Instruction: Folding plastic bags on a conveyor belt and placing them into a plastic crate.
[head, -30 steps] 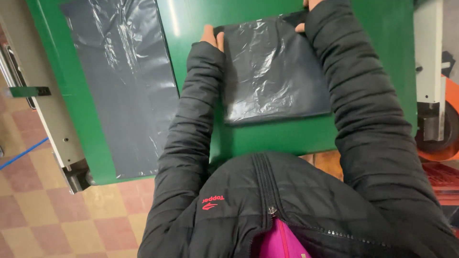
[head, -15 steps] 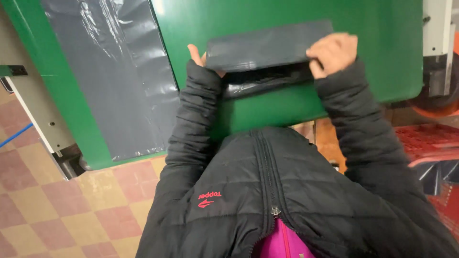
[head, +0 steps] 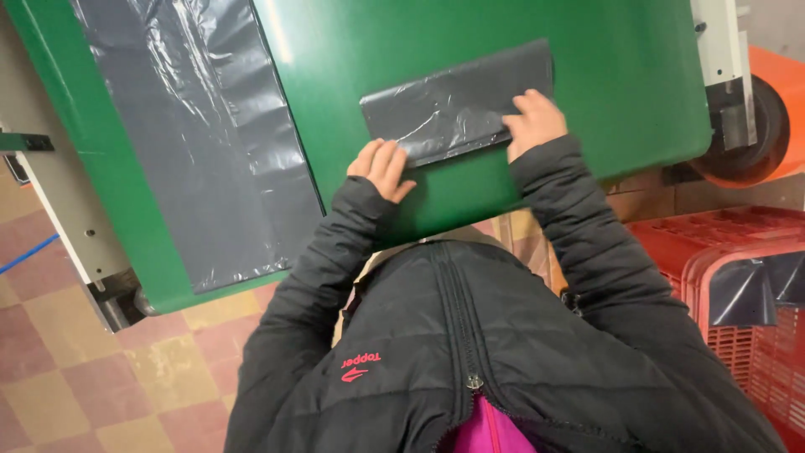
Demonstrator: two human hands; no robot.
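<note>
Bare green worktop (head: 620, 75) all around folded grey bag (head: 457, 105). Long grey sheet (head: 193, 143) covers left side. Red crate (head: 738, 277) low on right.

A glossy green bench (head: 503, 33) slants over a floor (head: 75, 377) of worn red and yellow checkered tiles, with a red plastic crate (head: 755, 335) at the right and an orange roll (head: 776, 109) on a white frame behind it.

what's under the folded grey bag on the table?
The folded grey bag lies flat on the green table; both hands, left hand and right hand, press its near edge. Anything inside its folds is hidden.
</note>
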